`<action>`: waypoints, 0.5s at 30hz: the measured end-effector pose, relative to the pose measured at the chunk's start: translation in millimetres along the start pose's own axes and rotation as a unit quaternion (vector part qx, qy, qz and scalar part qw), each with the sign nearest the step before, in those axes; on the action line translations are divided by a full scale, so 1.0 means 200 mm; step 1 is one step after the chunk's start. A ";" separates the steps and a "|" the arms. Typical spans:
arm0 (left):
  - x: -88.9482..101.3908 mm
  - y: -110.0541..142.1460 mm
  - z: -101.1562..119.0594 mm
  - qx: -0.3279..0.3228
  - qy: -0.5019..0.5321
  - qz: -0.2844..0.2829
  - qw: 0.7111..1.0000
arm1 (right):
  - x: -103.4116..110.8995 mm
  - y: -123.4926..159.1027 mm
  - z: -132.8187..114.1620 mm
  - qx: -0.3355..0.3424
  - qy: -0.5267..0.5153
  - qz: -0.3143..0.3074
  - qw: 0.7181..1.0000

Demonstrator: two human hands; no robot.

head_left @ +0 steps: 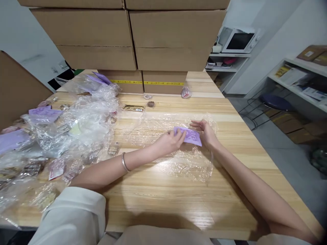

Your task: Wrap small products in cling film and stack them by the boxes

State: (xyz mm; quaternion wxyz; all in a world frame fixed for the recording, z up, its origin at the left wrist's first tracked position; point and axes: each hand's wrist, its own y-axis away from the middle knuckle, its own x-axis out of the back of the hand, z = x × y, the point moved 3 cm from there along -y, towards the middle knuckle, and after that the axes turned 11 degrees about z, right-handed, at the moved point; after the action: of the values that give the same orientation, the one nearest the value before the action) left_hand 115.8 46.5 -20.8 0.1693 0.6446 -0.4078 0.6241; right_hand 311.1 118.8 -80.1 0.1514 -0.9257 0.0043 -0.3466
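My left hand (168, 144) pinches the left end of a purple printed card (192, 136), its fingers bent over the top face. My right hand (207, 135) is beside the card's right end, with its fingers stretched out towards the left. Whether the right thumb touches the card, I cannot tell. Beneath both hands a thin, crinkled clear plastic sheet (196, 170) lies spread over the wooden table (158, 200).
Crumpled clear plastic bags (84, 112), purple cards (46, 114) and small wrapped items cover the table's left side. Stacked cardboard boxes (176, 37) rise at the back. A gold packet (134, 108), a brown piece (151, 104) and a small wrapped packet (186, 92) lie before them.
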 end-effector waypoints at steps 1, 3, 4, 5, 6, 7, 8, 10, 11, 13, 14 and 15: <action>-0.01 0.02 0.01 -0.013 -0.003 -0.002 1.000 | 0.03 0.01 -0.01 -0.026 -0.027 -0.001 0.999; -0.03 0.06 0.01 -0.026 -0.017 -0.008 0.999 | 0.09 0.05 -0.07 -0.024 -0.047 -0.026 0.998; -0.04 0.08 0.00 -0.027 -0.026 -0.014 0.999 | 0.12 0.07 -0.10 -0.007 -0.040 -0.043 0.998; -0.05 0.10 0.00 -0.022 -0.032 -0.023 0.999 | 0.13 0.10 -0.15 0.018 -0.018 -0.061 0.998; -0.06 0.12 -0.01 -0.012 -0.036 -0.030 0.999 | 0.14 0.13 -0.19 0.047 0.008 -0.083 0.995; -0.06 0.13 -0.01 0.004 -0.038 -0.034 0.999 | 0.14 0.16 -0.23 0.074 0.033 -0.105 0.991; -0.06 0.15 -0.02 0.020 -0.036 -0.033 0.999 | 0.14 0.19 -0.26 0.102 0.057 -0.124 0.985; -0.04 0.18 -0.02 0.032 -0.021 -0.012 0.999 | 0.11 0.23 -0.31 0.159 0.101 -0.143 0.972; -0.02 0.19 -0.02 0.018 -0.003 0.001 1.000 | 0.09 0.25 -0.32 0.185 0.122 -0.146 0.964; 0.02 0.23 0.00 -0.046 0.051 0.017 0.998 | 0.05 0.27 -0.33 0.217 0.156 -0.149 0.952; 0.04 0.26 0.00 -0.080 0.080 0.018 0.993 | 0.03 0.28 -0.33 0.219 0.164 -0.152 0.950; 0.05 0.28 0.01 -0.108 0.105 0.014 0.989 | 0.02 0.28 -0.33 0.214 0.169 -0.154 0.950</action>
State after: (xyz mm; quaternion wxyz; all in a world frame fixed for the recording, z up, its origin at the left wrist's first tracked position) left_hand 74.8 7.4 -28.5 0.2707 0.5476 -0.4618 0.6432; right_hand 277.0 46.4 -45.8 0.2875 -0.7891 -0.1866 -0.5098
